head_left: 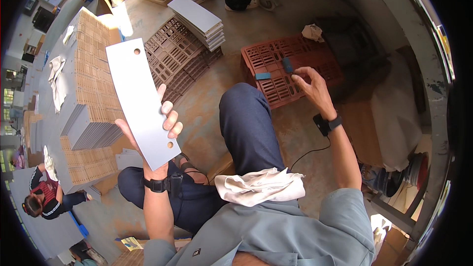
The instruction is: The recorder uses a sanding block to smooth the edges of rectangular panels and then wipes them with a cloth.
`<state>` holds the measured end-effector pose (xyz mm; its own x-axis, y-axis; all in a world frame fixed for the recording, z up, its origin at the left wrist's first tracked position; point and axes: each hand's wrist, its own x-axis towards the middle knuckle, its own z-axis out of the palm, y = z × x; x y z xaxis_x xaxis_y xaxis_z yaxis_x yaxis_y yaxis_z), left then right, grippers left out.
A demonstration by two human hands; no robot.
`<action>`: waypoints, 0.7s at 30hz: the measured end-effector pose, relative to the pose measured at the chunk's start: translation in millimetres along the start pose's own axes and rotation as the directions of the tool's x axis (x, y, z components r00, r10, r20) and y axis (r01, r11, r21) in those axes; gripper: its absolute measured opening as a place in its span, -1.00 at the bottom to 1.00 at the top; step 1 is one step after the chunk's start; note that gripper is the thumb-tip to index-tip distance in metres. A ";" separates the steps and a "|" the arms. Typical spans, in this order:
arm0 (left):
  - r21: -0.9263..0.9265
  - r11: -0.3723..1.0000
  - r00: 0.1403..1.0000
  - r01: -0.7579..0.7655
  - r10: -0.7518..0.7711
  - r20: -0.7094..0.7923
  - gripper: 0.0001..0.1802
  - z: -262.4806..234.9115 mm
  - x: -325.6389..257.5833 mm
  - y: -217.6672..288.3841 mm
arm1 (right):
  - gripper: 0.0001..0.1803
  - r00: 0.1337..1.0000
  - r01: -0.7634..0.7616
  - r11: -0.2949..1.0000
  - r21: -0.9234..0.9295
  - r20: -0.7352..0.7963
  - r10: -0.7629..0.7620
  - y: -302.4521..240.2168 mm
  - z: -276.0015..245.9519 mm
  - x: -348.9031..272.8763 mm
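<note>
My left hand (pixel 170 118) grips a long white panel (pixel 135 93), slightly curved, with a round hole near each end. Its fingers wrap round the right edge, and the thumb shows at the left edge. The panel is held up and tilted above my left knee. Over a reddish-brown plastic crate (pixel 276 88), my right hand (pixel 313 86) has its thumb and fingers bent but apart. Its fingertips are beside a small blue block (pixel 287 65); whether they touch it is hard to see. Another blue block (pixel 262 76) lies on the crate, to the left.
White panels (pixel 197 17) are stacked on brown plastic crates (pixel 172 44) ahead. Tall panel stacks (pixel 93 69) stand at left. A cloth (pixel 261 186) lies on my lap; a crumpled rag (pixel 312 32) is at the crate's far edge. Two other people are partly visible, far ahead and lower left.
</note>
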<state>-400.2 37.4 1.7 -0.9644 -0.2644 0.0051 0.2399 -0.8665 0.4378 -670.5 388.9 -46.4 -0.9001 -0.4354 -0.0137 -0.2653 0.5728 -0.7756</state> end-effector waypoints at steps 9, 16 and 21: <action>-0.010 0.997 0.996 -0.074 0.074 -0.056 0.22 3.6 21.2 -0.9 | -0.40 0.986 -0.164 0.904 -0.394 -0.044 0.160 116.9 53.7 97.5; -0.038 0.998 0.996 -0.049 0.046 -0.079 0.15 -1.5 26.5 -2.5 | -0.44 0.981 -0.144 0.841 -0.521 -0.189 0.052 84.9 63.2 85.7; -0.050 0.999 0.993 -0.022 0.016 -0.117 0.10 0.0 26.2 -10.2 | -0.47 0.994 -0.072 0.775 -0.627 -0.112 0.001 117.7 85.3 98.0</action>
<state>-427.9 39.2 -2.7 -0.9408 -0.3257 -0.0935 0.2659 -0.8806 0.3922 -760.5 354.4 -192.9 -0.9334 -0.3543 0.0565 -0.3581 0.9110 -0.2045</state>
